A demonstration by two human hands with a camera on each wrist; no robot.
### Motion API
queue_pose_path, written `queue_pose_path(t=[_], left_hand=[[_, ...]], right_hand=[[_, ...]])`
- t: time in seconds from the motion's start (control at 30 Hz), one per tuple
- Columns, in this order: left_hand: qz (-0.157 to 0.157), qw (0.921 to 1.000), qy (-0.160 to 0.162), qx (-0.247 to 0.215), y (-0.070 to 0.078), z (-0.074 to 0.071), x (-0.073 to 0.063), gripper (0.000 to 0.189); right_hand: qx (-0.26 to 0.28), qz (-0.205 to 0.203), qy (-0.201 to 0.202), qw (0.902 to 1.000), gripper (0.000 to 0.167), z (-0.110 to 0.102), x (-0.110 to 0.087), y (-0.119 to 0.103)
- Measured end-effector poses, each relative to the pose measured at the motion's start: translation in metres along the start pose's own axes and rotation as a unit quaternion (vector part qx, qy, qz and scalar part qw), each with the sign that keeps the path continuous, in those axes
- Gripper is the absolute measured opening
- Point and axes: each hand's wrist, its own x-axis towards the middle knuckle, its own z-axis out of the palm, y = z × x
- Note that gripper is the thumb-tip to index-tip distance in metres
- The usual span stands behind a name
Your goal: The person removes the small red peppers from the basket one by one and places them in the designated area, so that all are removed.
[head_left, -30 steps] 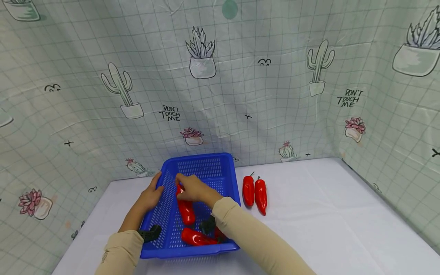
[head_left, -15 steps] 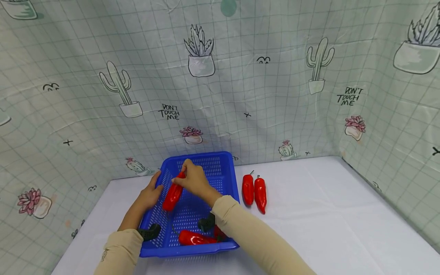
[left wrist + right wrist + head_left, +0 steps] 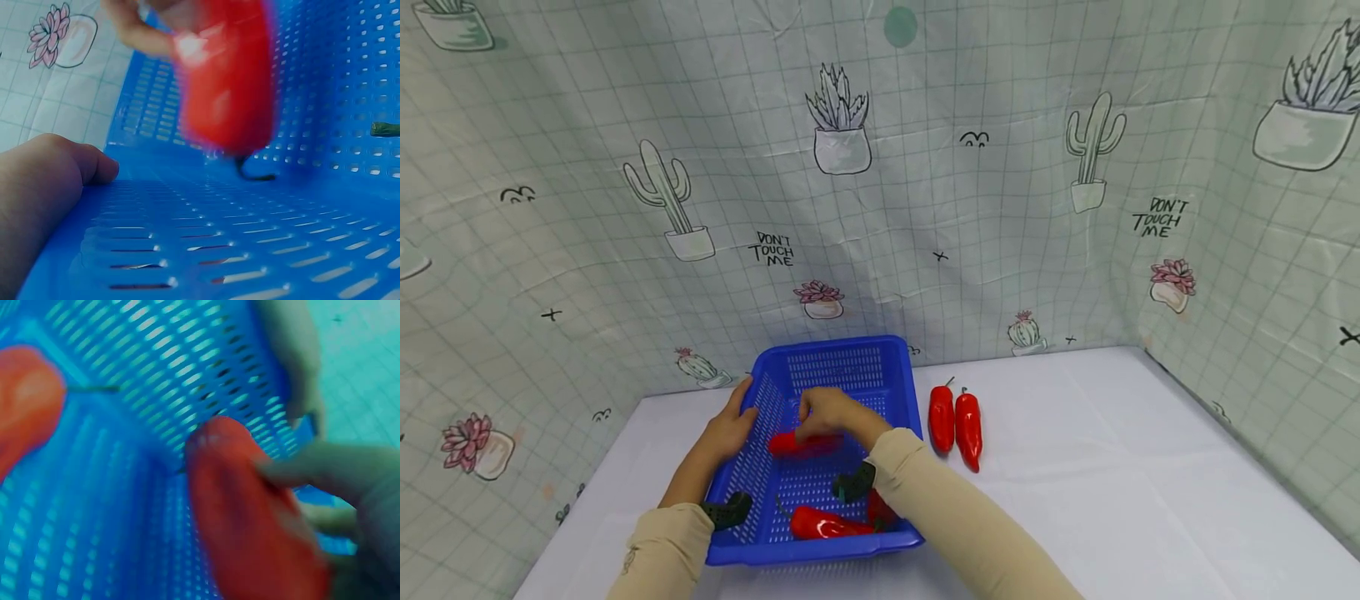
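A blue plastic basket (image 3: 816,550) with slotted walls stands on the table. My left hand (image 3: 727,432) grips its left rim, and the thumb (image 3: 97,164) shows over the edge in the left wrist view. Inside the basket, my right hand (image 3: 831,410) holds a red pepper (image 3: 785,444) between thumb and fingers. That pepper is blurred; its dark curled stem (image 3: 253,176) points away from the hand. Another red pepper (image 3: 823,523) lies at the basket's near side. Beside it are a red one (image 3: 878,508) partly hidden by the right sleeve, and a dark green piece (image 3: 852,483).
Two red peppers (image 3: 955,425) lie side by side on the white table (image 3: 1097,467), right of the basket. A dark strap (image 3: 730,510) is at the left wrist. A patterned cloth (image 3: 910,192) hangs behind and along the sides.
My right hand lifted the pepper and swung it left, then lowered it, turning it from upright-pointing to nearly sideways in the basket. The left hand stayed on the rim.
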Motion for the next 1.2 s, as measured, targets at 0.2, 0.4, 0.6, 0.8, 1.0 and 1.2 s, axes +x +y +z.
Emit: queue_pose_path(t=[0.2,0.4,0.6,0.8,1.0,1.2], left_hand=[[0.000,1.0000,-0.003,-0.003,0.001,-0.001,-0.002,0.059],[-0.001,1.0000,-0.008,0.000,0.001,-0.004,-0.002,0.059],[-0.006,0.9999,-0.014,-0.003,0.001,-0.003,-0.001,0.059],[-0.001,0.9998,-0.011,-0.016,-0.005,-0.001,0.001,0.061],[0.001,1.0000,0.005,-0.001,-0.007,0.000,0.003,0.060],[-0.015,0.9998,-0.008,0.010,0.003,-0.003,-0.001,0.060]], right_hand=[[-0.020,-0.007,-0.131,0.9911,0.049,0.015,-0.006,-0.008],[-0.130,-0.057,-0.143,0.9794,0.060,0.025,-0.007,-0.016],[-0.148,-0.062,-0.139,0.9772,0.068,0.030,-0.007,-0.018],[-0.176,-0.102,-0.110,0.9729,0.046,0.026,-0.005,-0.015],[-0.159,-0.115,-0.062,0.9786,0.036,0.019,-0.001,-0.012],[-0.106,-0.113,-0.016,0.9878,0.035,0.008,0.003,-0.011]])
